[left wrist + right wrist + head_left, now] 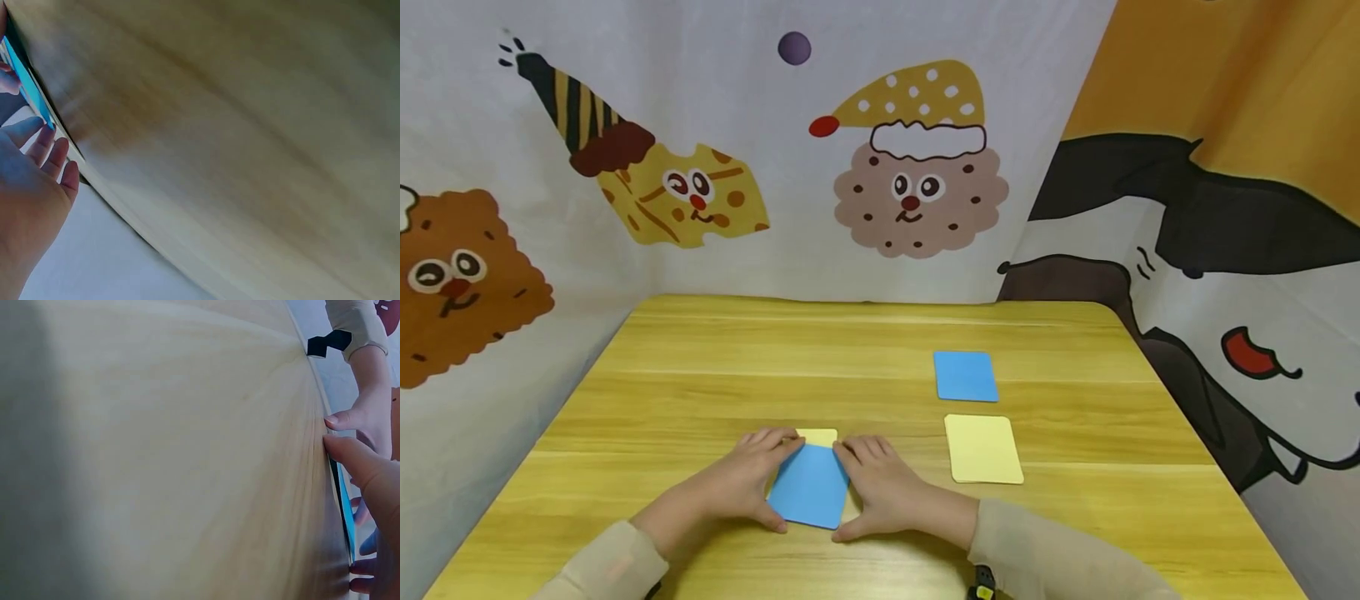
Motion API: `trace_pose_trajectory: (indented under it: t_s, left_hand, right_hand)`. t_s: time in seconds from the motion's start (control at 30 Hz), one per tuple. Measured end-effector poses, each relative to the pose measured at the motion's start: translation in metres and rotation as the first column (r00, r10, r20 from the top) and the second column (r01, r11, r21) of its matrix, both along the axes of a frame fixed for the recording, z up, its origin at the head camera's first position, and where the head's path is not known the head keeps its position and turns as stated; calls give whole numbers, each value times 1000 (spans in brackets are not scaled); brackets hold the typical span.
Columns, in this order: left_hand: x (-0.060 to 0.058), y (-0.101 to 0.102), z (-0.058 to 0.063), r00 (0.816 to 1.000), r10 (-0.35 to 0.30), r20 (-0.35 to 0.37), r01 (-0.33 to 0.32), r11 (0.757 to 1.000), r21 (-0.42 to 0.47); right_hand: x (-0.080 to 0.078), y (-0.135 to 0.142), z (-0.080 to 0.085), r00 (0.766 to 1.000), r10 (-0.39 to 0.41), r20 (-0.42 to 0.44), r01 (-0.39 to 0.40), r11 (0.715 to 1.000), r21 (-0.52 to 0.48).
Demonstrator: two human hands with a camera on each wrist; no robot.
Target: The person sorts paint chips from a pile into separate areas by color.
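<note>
Between the two hands is a square blue card [810, 487], slightly tilted over a yellow card [817, 436] whose top edge peeks out behind it. My left hand [747, 475] grips the left side, fingers at the upper corner and thumb at the lower one. On the opposite side my right hand [883, 487] holds it the same way, its thumb by the lower right corner. In the left wrist view the blue card [28, 84] shows edge-on beside the fingers. The right wrist view has both hands around the thin blue edge [347, 512].
To the right on the wooden table [700, 350] lie another blue card [966, 377] and, nearer, another yellow card [983, 450]. A cloth backdrop [715, 275] with cartoon figures hangs behind the table and along its sides.
</note>
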State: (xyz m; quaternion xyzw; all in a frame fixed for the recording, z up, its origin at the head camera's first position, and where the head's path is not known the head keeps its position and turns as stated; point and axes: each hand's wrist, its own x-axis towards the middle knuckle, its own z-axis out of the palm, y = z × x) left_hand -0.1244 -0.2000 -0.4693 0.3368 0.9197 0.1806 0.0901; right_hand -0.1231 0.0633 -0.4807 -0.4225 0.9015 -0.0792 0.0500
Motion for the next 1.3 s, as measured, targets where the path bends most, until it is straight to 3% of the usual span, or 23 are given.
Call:
trace_pose_trajectory:
  t_s: [0.6,1.13,1.3]
  left_hand:
    - [3,6,3,1000,20,-14,-20,1000,11]
    - [2,46,12,997,59,-42,-59,998,5]
    - [-3,63,17,993,49,-110,-49,999,2]
  right_hand:
    - [-3,2,1,998,-9,54,11,999,-51]
    - [-12,39,12,987,-50,152,66,993,-99]
    - [-16,56,19,986,-64,157,82,990,-111]
